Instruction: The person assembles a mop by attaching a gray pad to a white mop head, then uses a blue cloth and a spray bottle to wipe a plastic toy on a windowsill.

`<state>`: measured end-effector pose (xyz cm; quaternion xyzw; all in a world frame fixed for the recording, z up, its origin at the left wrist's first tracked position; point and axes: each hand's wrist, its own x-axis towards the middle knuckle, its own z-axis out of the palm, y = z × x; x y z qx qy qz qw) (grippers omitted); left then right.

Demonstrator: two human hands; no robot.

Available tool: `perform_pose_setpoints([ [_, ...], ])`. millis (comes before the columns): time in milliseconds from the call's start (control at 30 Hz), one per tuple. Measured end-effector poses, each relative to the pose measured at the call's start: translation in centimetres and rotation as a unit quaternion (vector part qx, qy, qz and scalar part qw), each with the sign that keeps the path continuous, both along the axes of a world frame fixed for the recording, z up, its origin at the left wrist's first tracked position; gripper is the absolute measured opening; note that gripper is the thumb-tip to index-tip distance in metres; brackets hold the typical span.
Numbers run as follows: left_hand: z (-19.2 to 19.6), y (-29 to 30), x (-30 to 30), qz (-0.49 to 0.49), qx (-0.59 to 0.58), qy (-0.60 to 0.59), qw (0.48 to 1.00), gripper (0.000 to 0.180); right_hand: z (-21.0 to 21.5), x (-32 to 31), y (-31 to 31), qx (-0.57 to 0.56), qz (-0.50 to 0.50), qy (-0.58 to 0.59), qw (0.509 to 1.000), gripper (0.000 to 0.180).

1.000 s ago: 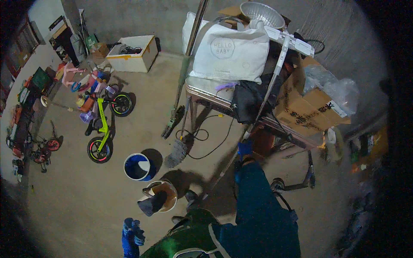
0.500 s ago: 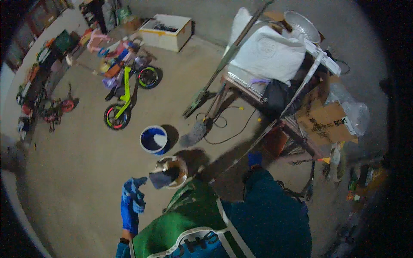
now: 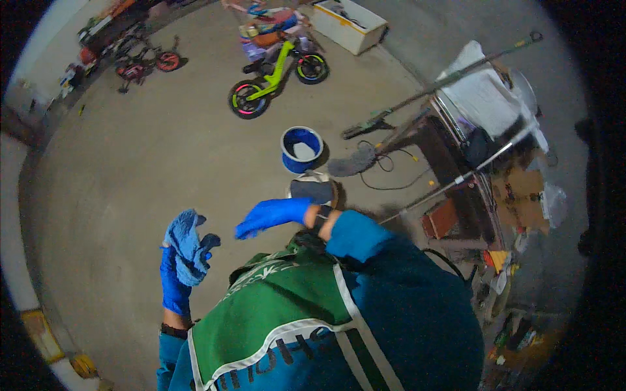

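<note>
**Blue cloth held up in the left hand, right hand open beside it**

The left hand, in a blue glove, was raised in front of the chest, and a blue cloth was gripped in it, bunched in the closed fingers and standing up above the fist. The cloth's long axis ran roughly upright in the picture, up from the wrist. The right hand, also gloved in blue, was held out flat and empty, fingers extended toward the cloth; the two were near but apart, with bare floor seen between them. The cloth lay to the left of the right hand and slightly lower, so the left hand was plainly the nearer one, being already closed on it.

Just beyond the right wrist a round tan bucket was seen, with a dark object in it, and farther on a blue bucket with something pale inside. A mop head lay just right of these on the concrete floor, its pole slanting away to the upper right. A cluttered table stood to the right. Open floor was left ahead and to the left, a green balance bike standing well apart.
</note>
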<state>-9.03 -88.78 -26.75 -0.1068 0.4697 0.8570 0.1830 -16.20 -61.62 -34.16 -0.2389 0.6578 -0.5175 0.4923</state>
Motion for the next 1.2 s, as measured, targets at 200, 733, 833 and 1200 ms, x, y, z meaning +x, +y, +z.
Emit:
perform_pose_setpoints([
  [200,0.3,-9.5,2.7,0.002,-0.028,-0.022,0.999,0.067,6.8,-1.3,-18.2,-0.3,0.046,0.138,0.943,0.042],
  [733,2.2,-31.4,3.4,0.257,-0.281,0.141,0.914,0.04,9.6,-6.6,-43.9,-0.237,0.022,-0.067,0.969,0.019],
  [833,1.7,-32.3,1.6,0.231,-0.281,0.115,0.924,0.044,10.0,-8.3,-45.8,-0.276,0.025,-0.161,0.947,0.03],
  [1200,2.5,-43.1,-11.5,0.198,-0.387,0.195,0.879,0.063,16.0,-19.9,-57.9,-0.314,0.113,-0.221,0.917,0.056],
])
